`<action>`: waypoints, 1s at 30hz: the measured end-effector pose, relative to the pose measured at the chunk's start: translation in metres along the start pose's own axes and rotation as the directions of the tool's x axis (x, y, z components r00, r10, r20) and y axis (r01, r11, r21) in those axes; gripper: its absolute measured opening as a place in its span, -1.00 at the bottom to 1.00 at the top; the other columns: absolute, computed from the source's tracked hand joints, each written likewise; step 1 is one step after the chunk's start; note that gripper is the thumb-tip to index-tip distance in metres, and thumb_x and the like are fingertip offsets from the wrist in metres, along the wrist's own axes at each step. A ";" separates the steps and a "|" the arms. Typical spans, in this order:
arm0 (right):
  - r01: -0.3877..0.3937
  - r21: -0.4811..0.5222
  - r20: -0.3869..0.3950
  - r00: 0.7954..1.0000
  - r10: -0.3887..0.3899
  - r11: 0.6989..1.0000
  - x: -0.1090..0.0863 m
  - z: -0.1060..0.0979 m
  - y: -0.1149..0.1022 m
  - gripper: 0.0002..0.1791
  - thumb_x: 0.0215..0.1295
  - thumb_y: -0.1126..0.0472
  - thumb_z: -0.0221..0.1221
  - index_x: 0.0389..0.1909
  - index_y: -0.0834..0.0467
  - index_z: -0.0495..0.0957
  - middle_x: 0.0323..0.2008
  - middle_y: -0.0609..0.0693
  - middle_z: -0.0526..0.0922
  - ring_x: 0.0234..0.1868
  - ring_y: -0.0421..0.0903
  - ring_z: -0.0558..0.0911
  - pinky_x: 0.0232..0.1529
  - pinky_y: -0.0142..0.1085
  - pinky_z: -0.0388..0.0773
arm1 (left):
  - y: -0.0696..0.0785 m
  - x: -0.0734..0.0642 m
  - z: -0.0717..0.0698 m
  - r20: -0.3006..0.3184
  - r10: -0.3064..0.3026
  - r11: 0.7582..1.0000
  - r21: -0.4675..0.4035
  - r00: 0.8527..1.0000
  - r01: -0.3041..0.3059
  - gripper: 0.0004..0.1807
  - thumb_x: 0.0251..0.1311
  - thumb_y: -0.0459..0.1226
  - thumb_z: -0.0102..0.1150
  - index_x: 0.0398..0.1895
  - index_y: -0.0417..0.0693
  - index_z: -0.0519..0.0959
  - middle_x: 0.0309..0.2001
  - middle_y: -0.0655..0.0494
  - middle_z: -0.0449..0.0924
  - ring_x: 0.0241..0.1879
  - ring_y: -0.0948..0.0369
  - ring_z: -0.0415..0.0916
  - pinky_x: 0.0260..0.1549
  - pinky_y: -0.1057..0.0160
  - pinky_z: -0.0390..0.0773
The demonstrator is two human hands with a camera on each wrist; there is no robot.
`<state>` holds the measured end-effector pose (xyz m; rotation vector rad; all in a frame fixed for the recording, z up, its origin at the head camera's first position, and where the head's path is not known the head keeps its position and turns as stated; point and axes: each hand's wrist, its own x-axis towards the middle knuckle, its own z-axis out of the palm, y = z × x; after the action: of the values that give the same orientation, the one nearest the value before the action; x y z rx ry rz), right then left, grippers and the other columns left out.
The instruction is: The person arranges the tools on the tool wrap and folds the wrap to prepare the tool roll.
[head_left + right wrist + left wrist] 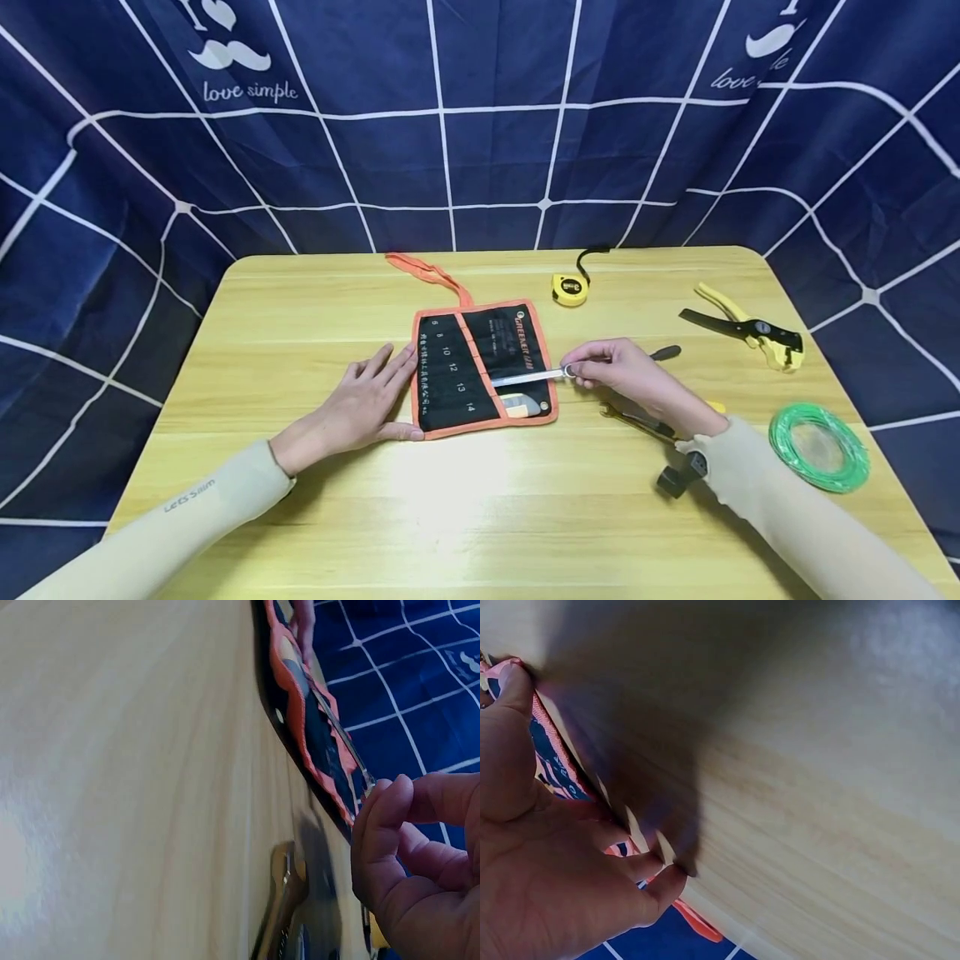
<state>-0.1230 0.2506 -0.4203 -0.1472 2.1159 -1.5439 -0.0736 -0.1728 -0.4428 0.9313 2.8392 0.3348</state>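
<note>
A black tool pouch (pixel 450 375) with orange trim and printed size numbers lies flat on the table. My left hand (pixel 367 400) rests at its left edge, fingers spread and fairly straight; in the left wrist view the thumb touches the orange trim (pixel 551 739). Between thumb and fingertips, my right hand (pixel 626 375) pinches the ring end of a silver wrench (pixel 528 377). The wrench's far end is hidden in a pouch pocket, and its shank slants up to my fingers in the right wrist view. A cream-and-grey handle (pixel 522 406) sticks out of the lowest pocket.
Behind the pouch sits a yellow tape measure (pixel 570 289). Yellow-and-black wire strippers (pixel 757 331) and a coil of green wire (pixel 783 450) lie at the right. An open-ended wrench (pixel 281 892) and a dark-handled tool (pixel 666 353) lie partly under my right arm.
</note>
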 end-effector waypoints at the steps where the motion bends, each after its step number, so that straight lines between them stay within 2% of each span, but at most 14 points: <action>1: 0.003 0.000 -0.003 1.000 -0.003 1.000 0.001 0.002 -0.001 -0.75 0.55 0.39 0.24 0.09 0.48 0.68 -0.26 0.13 0.74 -0.31 -0.18 0.62 -0.27 -0.38 0.61 | 0.000 0.000 0.000 0.001 -0.003 1.000 0.001 1.000 0.003 0.21 0.34 0.30 0.38 0.69 -0.40 0.15 0.71 -0.31 0.03 0.64 -0.39 -0.02 0.32 -0.43 0.30; 12: -0.016 0.030 0.030 0.999 0.015 0.999 0.009 0.019 0.000 -0.74 0.56 0.43 0.17 0.10 0.52 0.63 -0.18 0.15 0.75 -0.20 -0.18 0.71 -0.09 -0.35 0.70 | -0.002 -0.001 0.001 -0.004 0.005 1.000 0.021 1.000 -0.005 0.21 0.33 0.33 0.35 0.70 -0.38 0.16 0.70 -0.30 0.06 0.64 -0.37 0.01 0.32 -0.41 0.31; 21: -0.033 0.043 0.048 0.998 0.031 0.999 0.013 0.031 -0.007 -0.72 0.62 0.36 0.16 0.15 0.49 0.62 -0.02 0.21 0.72 -0.09 -0.15 0.78 0.04 -0.29 0.71 | -0.001 -0.001 -0.001 -0.005 0.000 1.000 0.013 1.000 0.000 0.21 0.33 0.32 0.36 0.69 -0.38 0.17 0.70 -0.30 0.06 0.64 -0.38 0.01 0.33 -0.42 0.31; 30: 0.009 0.006 0.102 0.995 -0.010 1.000 0.012 0.038 -0.012 -0.70 0.65 0.33 0.14 0.17 0.48 0.62 -0.02 0.20 0.76 0.01 -0.06 0.74 0.14 -0.23 0.68 | 0.000 0.000 -0.001 -0.001 0.001 1.000 0.004 1.000 -0.001 0.19 0.33 0.31 0.38 0.69 -0.38 0.19 0.70 -0.31 0.06 0.64 -0.39 0.00 0.31 -0.43 0.31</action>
<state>-0.1186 0.2093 -0.4214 -0.2296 2.0340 -1.5156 -0.0737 -0.1733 -0.4415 0.9337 2.8421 0.3295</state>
